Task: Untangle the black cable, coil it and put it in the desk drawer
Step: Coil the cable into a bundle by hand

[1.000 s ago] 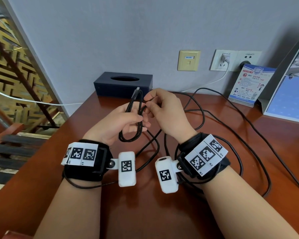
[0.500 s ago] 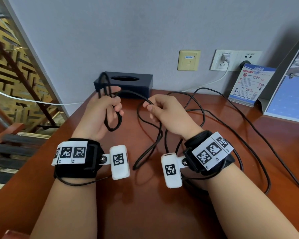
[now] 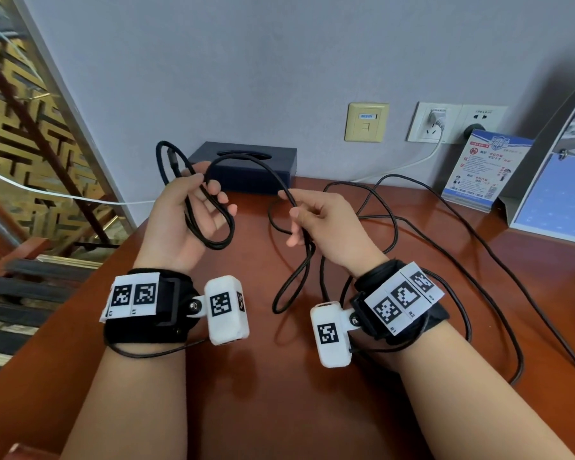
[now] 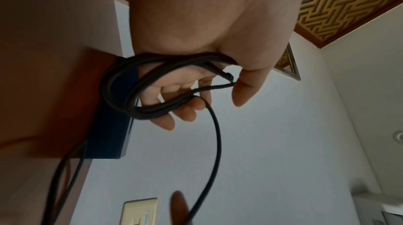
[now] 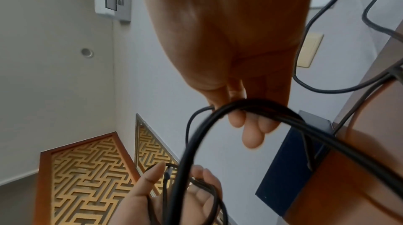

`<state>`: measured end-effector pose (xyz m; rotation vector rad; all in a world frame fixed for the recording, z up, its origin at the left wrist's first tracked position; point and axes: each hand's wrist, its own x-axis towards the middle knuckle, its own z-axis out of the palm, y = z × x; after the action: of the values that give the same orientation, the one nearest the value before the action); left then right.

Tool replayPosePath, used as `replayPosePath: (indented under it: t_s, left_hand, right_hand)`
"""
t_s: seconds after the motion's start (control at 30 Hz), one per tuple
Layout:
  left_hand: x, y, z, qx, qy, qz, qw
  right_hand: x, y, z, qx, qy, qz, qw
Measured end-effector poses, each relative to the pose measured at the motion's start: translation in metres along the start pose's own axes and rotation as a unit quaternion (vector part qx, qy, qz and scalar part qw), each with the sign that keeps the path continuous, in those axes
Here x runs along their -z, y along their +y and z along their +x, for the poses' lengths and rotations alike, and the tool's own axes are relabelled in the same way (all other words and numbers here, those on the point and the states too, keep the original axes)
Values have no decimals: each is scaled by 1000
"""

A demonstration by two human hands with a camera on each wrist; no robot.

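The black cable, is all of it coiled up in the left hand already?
No, the left hand holds only a few loops of the black cable; most sprawls over the desk.

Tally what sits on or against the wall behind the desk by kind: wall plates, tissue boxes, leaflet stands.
Wall plates: 3, one beige data plate, two white sockets
Dark blue tissue box: 1
Leaflet stand: 1
Total: 5
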<state>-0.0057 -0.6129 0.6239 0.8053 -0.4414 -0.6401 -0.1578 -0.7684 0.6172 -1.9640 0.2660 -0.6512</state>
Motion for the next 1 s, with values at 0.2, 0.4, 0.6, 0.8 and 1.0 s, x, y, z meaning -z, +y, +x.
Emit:
replayPosePath:
  t_s: [0.2,0.4,0.6,0.8,1.0]
  left_hand:
    - [-6,-9,0,14,-17,92,995]
    - [-17,-19,-3,26,-3,180,983]
    - [-23,-24,-3,55,30,180,982]
    - [-25,-24,-2,69,70,147,984]
    - [-28,-21,-8,63,46,154,985]
  right_hand:
    - [-4,-7,1,35,77,-28,996]
    - [-13,-13,-2,80,92,-37,992]
    - [-19,-14,-4,109,56,-70,990]
    - [-25,-14,-6,129,-21,-135,982]
    - [-24,-7,-5,141,-66,-147,977]
